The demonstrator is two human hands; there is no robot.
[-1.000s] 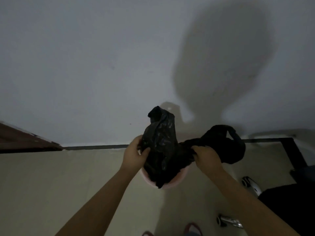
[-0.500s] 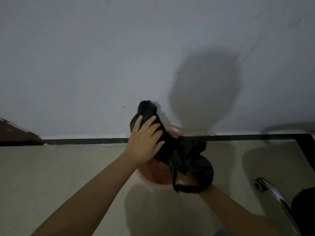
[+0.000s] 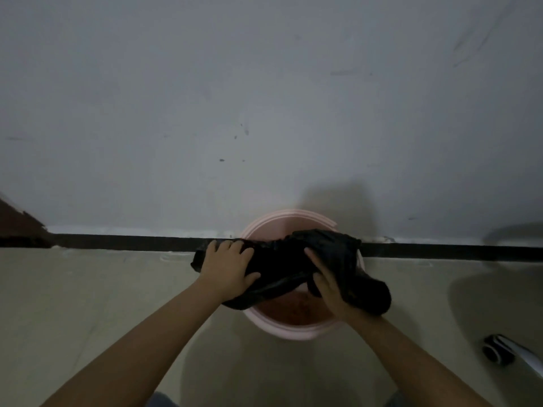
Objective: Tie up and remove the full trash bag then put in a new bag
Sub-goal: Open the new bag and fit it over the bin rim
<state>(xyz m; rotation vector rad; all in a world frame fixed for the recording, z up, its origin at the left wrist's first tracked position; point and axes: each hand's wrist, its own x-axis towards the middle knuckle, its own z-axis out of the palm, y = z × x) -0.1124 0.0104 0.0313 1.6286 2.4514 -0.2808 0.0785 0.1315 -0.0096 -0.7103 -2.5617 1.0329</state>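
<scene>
Change: half a second ago the black bag (image 3: 296, 261) was bunched and raised off the left side of the pink bin (image 3: 289, 329); it is now brought down and stretched across the bin's mouth, from the left rim to past the right rim.
Meaning for the task: the full bag is not seen here, so the lining step is judged to be under way; the new bag is laid over the opening but not yet opened out or folded over the rim.
Left hand (image 3: 227, 267): laid flat, fingers spread, pressed on the bag's left end at the bin's left rim; no pinch is shown, and a hidden fold under the palm cannot be ruled out.
Right hand (image 3: 327, 286): closed around a gathered fold of the bag at the bin's right rim, the loose end spilling beyond it.
Bag's look: thin, crumpled, dull black film, creased lengthwise; its mouth cannot be made out in the dim light.
Bin: on the floor (image 3: 88, 304) against the wall's dark skirting (image 3: 126, 241); reddish bare inside visible at the near rim.
</scene>
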